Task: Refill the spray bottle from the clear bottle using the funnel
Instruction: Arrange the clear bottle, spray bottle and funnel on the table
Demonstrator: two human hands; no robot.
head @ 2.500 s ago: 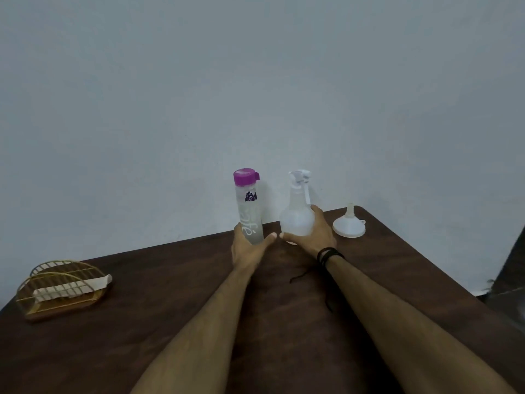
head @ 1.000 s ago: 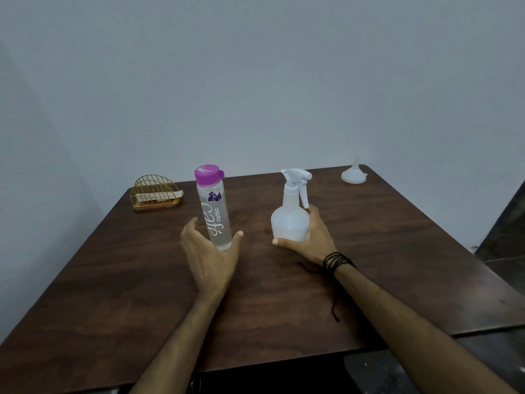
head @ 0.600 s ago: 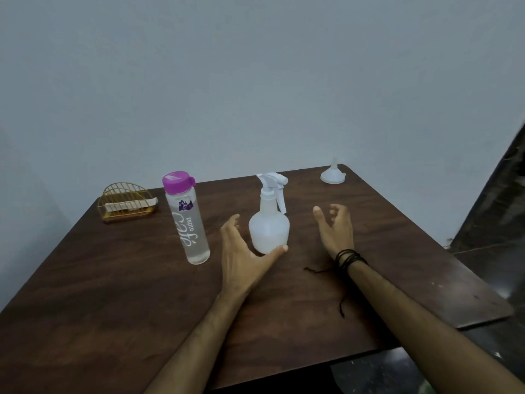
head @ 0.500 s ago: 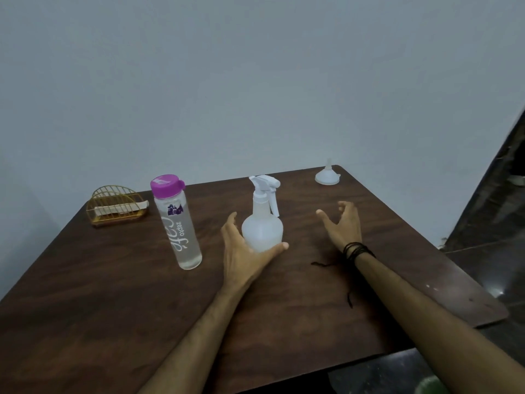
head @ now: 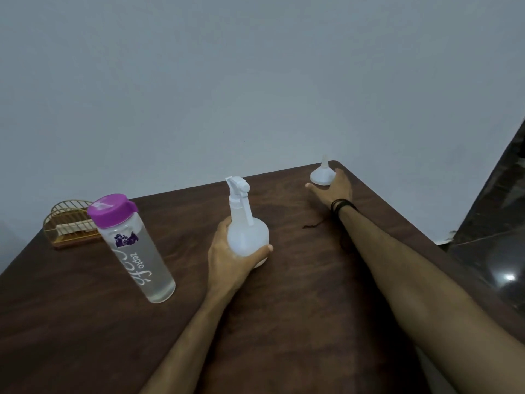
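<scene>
A white spray bottle (head: 246, 228) with its trigger head on stands upright mid-table, and my left hand (head: 230, 257) is wrapped around its round base. The clear bottle (head: 136, 251) with a purple cap stands upright to the left, untouched, holding clear liquid. A white funnel (head: 322, 174) sits upside down, spout up, near the far right corner. My right hand (head: 332, 190) is stretched out to it, fingers spread around its wide rim and touching it, not closed on it.
The dark wooden table (head: 284, 322) ends close behind the funnel and along the right side, where dark floor shows. A gold wire rack (head: 69, 224) holding a white item stands at the far left. A plain wall rises behind the table.
My left hand has closed on the spray bottle's base. My right hand has reached away from the bottle to the funnel at the far right corner.
</scene>
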